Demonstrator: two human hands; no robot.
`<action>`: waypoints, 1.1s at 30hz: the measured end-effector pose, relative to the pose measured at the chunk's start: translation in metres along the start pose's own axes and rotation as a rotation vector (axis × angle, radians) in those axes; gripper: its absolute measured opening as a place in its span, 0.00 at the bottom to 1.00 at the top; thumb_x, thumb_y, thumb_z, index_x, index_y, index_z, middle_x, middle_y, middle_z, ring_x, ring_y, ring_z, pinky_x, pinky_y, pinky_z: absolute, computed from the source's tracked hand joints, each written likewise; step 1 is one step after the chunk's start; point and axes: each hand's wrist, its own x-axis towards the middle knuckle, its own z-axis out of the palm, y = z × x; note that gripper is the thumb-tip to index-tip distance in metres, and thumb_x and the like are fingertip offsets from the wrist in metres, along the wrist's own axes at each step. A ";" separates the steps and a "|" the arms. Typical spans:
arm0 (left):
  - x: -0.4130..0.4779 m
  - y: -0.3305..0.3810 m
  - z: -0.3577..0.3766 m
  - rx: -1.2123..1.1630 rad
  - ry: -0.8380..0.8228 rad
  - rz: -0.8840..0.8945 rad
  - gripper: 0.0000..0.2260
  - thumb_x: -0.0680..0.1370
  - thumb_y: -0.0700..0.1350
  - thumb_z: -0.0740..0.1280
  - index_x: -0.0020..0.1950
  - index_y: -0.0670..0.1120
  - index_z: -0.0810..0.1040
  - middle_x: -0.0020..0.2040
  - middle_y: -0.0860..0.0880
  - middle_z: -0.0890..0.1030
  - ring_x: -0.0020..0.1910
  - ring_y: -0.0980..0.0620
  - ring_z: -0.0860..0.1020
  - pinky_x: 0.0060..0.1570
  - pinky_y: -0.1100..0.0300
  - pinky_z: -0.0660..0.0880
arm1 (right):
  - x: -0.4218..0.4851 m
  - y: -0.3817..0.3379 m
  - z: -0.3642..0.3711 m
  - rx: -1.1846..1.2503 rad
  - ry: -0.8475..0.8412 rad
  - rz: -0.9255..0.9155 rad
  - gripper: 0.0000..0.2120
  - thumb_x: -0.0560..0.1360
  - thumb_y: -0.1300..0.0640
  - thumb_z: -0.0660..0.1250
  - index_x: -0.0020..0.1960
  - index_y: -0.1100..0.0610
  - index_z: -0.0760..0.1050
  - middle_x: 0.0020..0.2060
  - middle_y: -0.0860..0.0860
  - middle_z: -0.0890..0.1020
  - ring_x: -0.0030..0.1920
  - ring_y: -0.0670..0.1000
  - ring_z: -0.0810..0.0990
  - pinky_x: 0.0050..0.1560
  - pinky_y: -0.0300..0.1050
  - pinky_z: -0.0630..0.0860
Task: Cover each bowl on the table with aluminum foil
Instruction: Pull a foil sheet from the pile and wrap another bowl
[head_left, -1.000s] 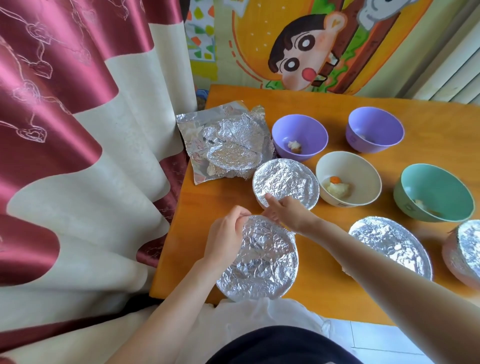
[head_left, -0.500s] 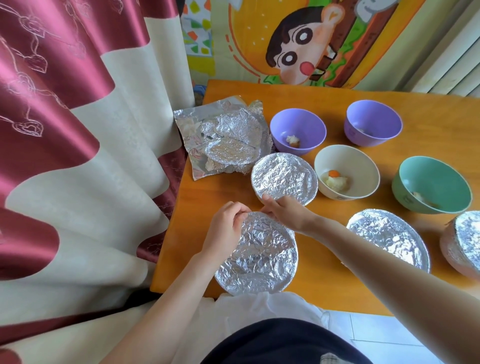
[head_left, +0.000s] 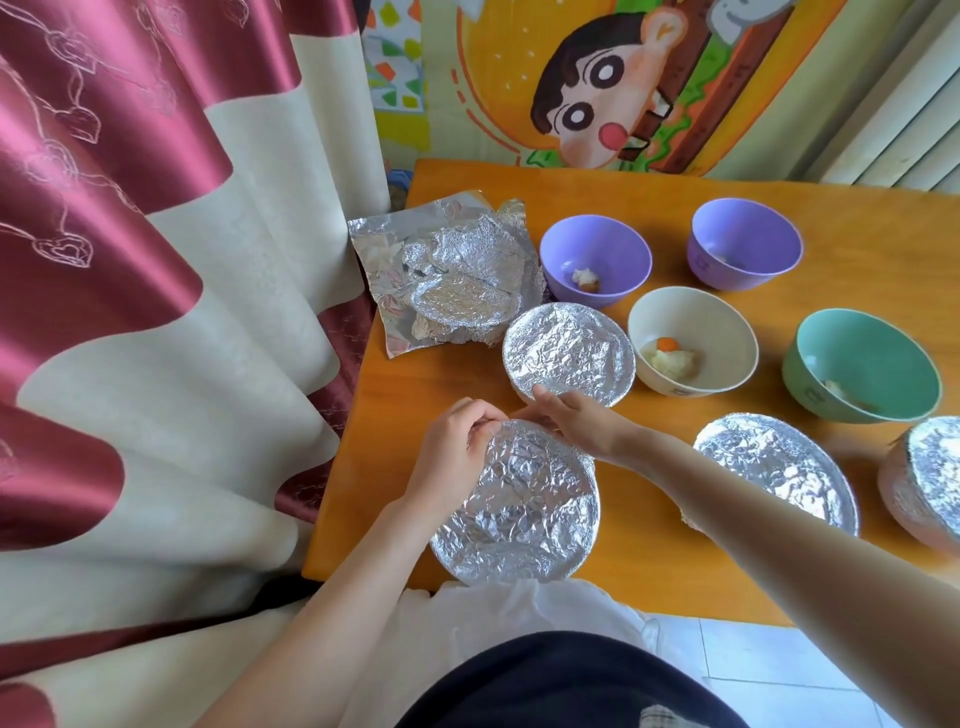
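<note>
foil-covered, crinkled: front bowl (head_left: 519, 504) bottom centre, mid bowl (head_left: 569, 353) centre, third bowl (head_left: 774, 467) lower right, edge bowl (head_left: 930, 478) cut at right. open, food bits inside: purple bowl (head_left: 595, 260), second purple bowl (head_left: 745, 241), cream bowl (head_left: 693, 338), green bowl (head_left: 862, 364), upper right. foil pile (head_left: 447, 275) centre-left.

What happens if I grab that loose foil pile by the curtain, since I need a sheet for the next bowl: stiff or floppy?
The foil pile is thin, creased sheets, so it would probably flop and crumple, not hold flat. It looks light; a push should slide it. Its left corner overhangs the table, so it might slip off.
</note>
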 end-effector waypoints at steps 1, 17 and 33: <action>0.001 0.001 -0.001 -0.002 -0.001 0.005 0.05 0.78 0.36 0.65 0.49 0.43 0.80 0.44 0.53 0.77 0.43 0.58 0.77 0.42 0.68 0.74 | 0.000 -0.001 0.000 0.000 -0.008 0.009 0.30 0.80 0.41 0.45 0.56 0.57 0.80 0.52 0.54 0.82 0.54 0.52 0.80 0.65 0.53 0.70; -0.006 0.014 -0.001 -0.057 0.001 0.087 0.05 0.77 0.37 0.67 0.48 0.43 0.81 0.42 0.54 0.78 0.42 0.60 0.76 0.41 0.70 0.72 | 0.006 -0.009 -0.001 -0.048 -0.003 0.053 0.34 0.81 0.43 0.41 0.56 0.64 0.79 0.56 0.58 0.81 0.52 0.51 0.78 0.59 0.41 0.72; 0.001 0.015 -0.002 -0.020 0.026 0.062 0.06 0.76 0.37 0.67 0.50 0.42 0.82 0.43 0.55 0.78 0.45 0.57 0.75 0.45 0.70 0.71 | 0.009 -0.014 -0.007 -0.013 -0.066 0.043 0.37 0.78 0.38 0.39 0.60 0.60 0.78 0.61 0.57 0.79 0.62 0.54 0.76 0.71 0.53 0.65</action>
